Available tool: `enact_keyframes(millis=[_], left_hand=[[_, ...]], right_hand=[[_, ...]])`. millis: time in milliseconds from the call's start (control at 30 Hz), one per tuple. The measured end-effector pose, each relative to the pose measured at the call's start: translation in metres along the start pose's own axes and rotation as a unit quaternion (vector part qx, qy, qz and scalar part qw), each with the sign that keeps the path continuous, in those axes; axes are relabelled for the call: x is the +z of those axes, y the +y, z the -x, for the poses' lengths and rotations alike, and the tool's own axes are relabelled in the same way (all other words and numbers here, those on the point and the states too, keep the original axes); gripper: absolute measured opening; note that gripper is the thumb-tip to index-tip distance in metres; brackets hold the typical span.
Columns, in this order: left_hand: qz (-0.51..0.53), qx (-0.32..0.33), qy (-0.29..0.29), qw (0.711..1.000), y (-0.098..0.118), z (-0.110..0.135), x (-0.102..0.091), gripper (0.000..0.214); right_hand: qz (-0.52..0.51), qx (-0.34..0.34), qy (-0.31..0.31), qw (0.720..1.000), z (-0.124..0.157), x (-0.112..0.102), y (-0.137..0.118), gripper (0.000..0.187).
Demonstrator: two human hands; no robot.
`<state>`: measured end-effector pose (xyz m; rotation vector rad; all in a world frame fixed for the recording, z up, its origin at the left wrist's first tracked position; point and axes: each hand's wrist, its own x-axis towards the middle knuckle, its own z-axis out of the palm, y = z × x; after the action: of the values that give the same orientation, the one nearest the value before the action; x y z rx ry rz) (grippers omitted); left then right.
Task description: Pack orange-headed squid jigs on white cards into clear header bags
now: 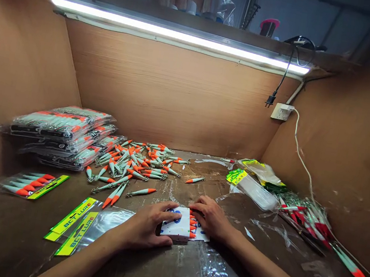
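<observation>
Both hands are resting on a small white block point(177, 224) lying near the centre of the surface point(187, 272), close to the person. The left hand point(144, 229) is wrapping the block's left and near sides, its grip narrow, with the thumb along the near edge and the fingers lying over the top. The right hand point(211, 218) is pressing at the block's right end, its fingers curled down; how far its grip is closed on anything I cannot tell. A row of orange-tipped lures point(192, 226) is sticking out of the block's right side, their long axes running left to right and their orange tips pointing right, under the right hand's fingers. The block's own long axis is running roughly from near to far, tilted slightly. Farther off, a loose heap of green-and-orange lures point(136, 161) is lying scattered, pointing every way. To the far left a stack of filled packets point(65, 133) is sitting against the wall, with a single filled packet point(32, 184) nearer. Just left of the left hand, empty bags with yellow header cards point(76, 226) are lying flat. To the right, more clear bags point(255, 189) and a bundle of red-tipped lures point(311, 222) are lying along the wall.
</observation>
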<state>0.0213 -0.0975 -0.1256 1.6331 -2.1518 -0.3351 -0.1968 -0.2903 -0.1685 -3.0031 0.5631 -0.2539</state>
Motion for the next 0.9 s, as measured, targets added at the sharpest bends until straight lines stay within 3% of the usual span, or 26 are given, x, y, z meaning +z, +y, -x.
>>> enact_keyframes(millis=[67, 133, 300, 400, 500, 600, 667, 733, 767, 833, 900], left_hand=[[-0.006, 0.001, -0.012, 1.000, -0.001, 0.003, 0.001, 0.073], [-0.012, -0.002, -0.020, 1.000, -0.002, 0.005, 0.002, 0.073], [-0.027, -0.011, -0.027, 0.999, -0.003, 0.003, 0.006, 0.073], [-0.033, -0.005, -0.026, 0.999, -0.003, -0.001, 0.008, 0.074], [-0.022, 0.002, -0.028, 0.999, -0.005, -0.003, 0.005, 0.077], [-0.015, 0.014, -0.002, 1.000, -0.007, 0.000, -0.013, 0.074], [-0.024, 0.008, 0.041, 0.999, -0.007, 0.014, -0.032, 0.054], [-0.059, -0.065, 0.074, 0.993, -0.003, 0.040, -0.046, 0.037], [-0.081, -0.107, 0.066, 0.989, 0.001, 0.058, -0.049, 0.040], [-0.100, -0.193, 0.000, 0.976, 0.015, 0.097, -0.044, 0.065], [-0.094, -0.223, -0.053, 0.969, 0.032, 0.132, -0.029, 0.091]], right_hand=[[0.051, 0.063, -0.016, 0.997, 0.001, -0.010, 0.019, 0.052], [0.092, 0.190, -0.017, 0.977, 0.005, -0.025, 0.051, 0.057], [0.114, 0.410, -0.029, 0.904, 0.032, -0.051, 0.139, 0.063], [0.104, 0.477, -0.053, 0.871, 0.044, -0.049, 0.160, 0.055], [0.100, 0.518, -0.046, 0.848, 0.048, -0.047, 0.162, 0.057], [0.101, 0.529, -0.036, 0.842, 0.052, -0.055, 0.159, 0.055], [0.110, 0.527, -0.018, 0.842, 0.056, -0.063, 0.157, 0.064], [0.122, 0.509, 0.010, 0.852, 0.058, -0.069, 0.149, 0.075], [0.124, 0.491, 0.021, 0.862, 0.057, -0.070, 0.140, 0.075], [0.110, 0.399, 0.047, 0.909, 0.055, -0.066, 0.108, 0.066], [0.078, 0.233, 0.035, 0.969, 0.051, -0.056, 0.057, 0.067]])
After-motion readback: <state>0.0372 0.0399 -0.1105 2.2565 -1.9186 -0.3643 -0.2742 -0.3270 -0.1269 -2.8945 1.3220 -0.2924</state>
